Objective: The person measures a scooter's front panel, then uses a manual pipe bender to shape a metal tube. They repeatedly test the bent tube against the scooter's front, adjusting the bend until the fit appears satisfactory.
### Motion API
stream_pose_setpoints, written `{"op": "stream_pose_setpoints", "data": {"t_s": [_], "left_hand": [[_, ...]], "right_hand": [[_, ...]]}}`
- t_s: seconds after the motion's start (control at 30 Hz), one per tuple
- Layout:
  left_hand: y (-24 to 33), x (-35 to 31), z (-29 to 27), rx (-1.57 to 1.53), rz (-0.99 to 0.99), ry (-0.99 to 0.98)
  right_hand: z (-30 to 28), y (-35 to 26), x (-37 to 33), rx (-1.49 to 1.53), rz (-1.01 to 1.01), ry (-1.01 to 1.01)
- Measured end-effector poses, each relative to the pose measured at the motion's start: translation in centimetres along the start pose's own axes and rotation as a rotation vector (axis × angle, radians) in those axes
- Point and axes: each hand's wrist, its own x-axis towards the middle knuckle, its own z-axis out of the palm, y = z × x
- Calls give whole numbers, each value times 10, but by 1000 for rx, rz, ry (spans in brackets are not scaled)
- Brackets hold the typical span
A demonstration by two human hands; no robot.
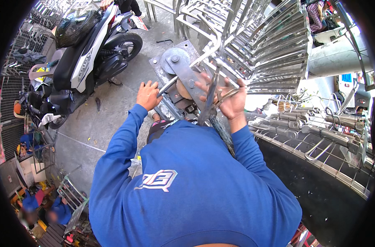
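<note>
In front of me stands a metal bending jig [160,66] with a round steel disc [175,60] on its plate. My left hand [148,95] is closed around the near end of a short metal rod [168,84] beside the jig. An upright steel lever bar [213,88] rises just in front of my body. My right hand [233,101] is at this lever, palm turned inward and fingers spread, partly smeared by motion and partly hidden behind the bar. A curved metal strip [227,95] crosses in front of its palm.
Stacked bent metal frames [274,49] rise at the far right, near a thick grey pipe [339,55]. A wire rack [319,150] runs along my right. A parked motorcycle [86,61] stands on the concrete floor [82,140] at left. People [61,210] sit at lower left.
</note>
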Motion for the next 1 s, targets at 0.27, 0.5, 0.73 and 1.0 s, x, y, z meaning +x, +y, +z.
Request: {"op": "stream_pose_setpoints", "data": {"t_s": [0.27, 0.5, 0.73, 1.0], "left_hand": [[2, 4, -4, 24, -40, -100], [-1, 8, -11, -8, -11, -169], [-2, 7, -11, -4, 13, -122], [-1, 6, -11, 12, -2, -152]], "right_hand": [[-25, 11, -20, -9, 135, -87], [-38, 11, -17, -7, 85, -199], [-15, -10, -9, -492, -173, 20], [28, -59, 89, -1284, -612, 43]]}}
